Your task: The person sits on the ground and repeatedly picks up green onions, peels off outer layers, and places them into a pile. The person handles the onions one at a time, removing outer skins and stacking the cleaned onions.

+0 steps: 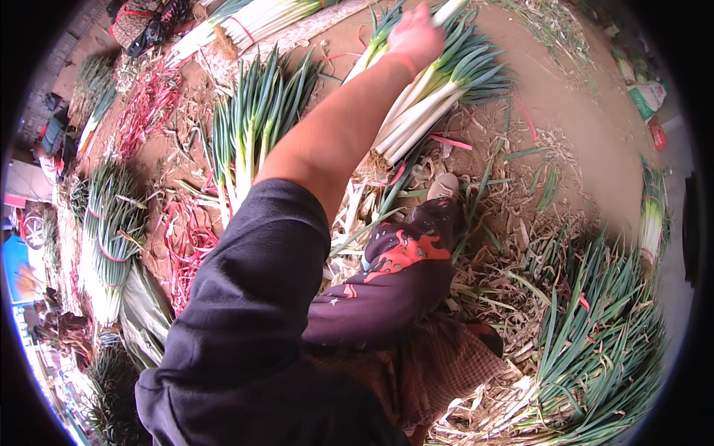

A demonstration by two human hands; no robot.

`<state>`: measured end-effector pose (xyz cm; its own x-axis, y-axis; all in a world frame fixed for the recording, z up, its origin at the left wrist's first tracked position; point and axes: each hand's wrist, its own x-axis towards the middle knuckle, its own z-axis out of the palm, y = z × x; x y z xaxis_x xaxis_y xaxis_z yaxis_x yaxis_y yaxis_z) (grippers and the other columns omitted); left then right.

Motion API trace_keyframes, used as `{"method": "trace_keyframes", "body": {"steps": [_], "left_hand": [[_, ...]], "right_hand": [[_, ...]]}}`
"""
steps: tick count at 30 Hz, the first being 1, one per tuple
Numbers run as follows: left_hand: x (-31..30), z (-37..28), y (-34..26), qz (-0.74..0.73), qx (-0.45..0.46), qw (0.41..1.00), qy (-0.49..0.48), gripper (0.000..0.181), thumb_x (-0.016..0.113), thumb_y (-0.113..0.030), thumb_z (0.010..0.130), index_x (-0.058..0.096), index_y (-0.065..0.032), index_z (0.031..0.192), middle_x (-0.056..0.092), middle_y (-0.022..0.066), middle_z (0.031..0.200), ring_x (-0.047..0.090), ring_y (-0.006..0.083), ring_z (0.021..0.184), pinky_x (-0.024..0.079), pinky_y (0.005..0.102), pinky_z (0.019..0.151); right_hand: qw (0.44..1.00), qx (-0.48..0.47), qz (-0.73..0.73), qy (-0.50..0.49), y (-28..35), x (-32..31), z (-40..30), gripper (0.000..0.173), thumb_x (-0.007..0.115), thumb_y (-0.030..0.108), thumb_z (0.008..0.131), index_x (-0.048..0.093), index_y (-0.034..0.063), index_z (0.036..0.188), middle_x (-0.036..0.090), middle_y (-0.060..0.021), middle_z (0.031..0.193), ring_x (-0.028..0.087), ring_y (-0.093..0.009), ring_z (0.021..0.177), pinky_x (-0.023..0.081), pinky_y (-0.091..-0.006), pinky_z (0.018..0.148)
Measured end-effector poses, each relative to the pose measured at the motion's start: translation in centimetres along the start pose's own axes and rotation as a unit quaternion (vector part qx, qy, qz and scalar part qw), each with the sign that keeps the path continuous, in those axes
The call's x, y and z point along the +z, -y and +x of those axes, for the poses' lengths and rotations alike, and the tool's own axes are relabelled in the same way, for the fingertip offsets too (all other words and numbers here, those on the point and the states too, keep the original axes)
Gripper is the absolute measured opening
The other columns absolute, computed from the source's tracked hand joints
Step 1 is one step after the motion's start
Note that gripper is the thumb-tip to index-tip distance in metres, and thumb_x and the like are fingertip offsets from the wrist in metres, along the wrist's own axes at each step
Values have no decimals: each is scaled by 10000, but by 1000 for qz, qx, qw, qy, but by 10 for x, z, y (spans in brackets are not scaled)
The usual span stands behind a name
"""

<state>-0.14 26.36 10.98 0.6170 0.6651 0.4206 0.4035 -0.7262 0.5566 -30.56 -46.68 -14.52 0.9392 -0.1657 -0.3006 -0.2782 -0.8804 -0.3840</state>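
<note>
My left hand (415, 36), at the end of a bare forearm below a dark sleeve, reaches to the top of the view. It is closed around the white stem of a scallion or leek (449, 11), somewhat blurred. Beneath and beside the hand lies a pile of long scallions (415, 122), roots towards me and green leaves pointing away. Another group of scallions (248, 122) lies left of my forearm. My right hand is out of view; a small patch of skin shows at the bottom edge, its part unclear.
Red ties (187, 251) lie in heaps at left, near tied scallion bundles (109, 245). A tied bundle (268, 28) rests at the top. Loose green leaves (602, 334) and dry husks (491, 295) cover ground at lower right. A person's patterned clothing (134, 25) shows at upper left.
</note>
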Motion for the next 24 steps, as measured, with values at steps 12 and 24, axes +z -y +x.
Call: {"method": "trace_keyframes", "body": {"steps": [12, 24], "left_hand": [[50, -251, 169, 77, -42, 995, -46, 417, 634, -139, 720, 551, -95, 1126, 525, 124, 1138, 467, 325, 1077, 343, 466, 938], [32, -220, 225, -69, -307, 948, -41, 253, 600, -297, 835, 621, -97, 987, 639, 166, 906, 614, 324, 845, 476, 409, 759]], "right_hand": [[998, -1, -47, 28, 68, -7, 28, 276, 508, 179, 868, 549, -8, 1067, 606, -195, 1013, 586, -338, 928, 455, -419, 826], [997, -35, -51, 40, 90, 1, 41, 286, 515, 189, 861, 541, 9, 1082, 602, -194, 1025, 582, -343, 941, 453, -426, 827]]}}
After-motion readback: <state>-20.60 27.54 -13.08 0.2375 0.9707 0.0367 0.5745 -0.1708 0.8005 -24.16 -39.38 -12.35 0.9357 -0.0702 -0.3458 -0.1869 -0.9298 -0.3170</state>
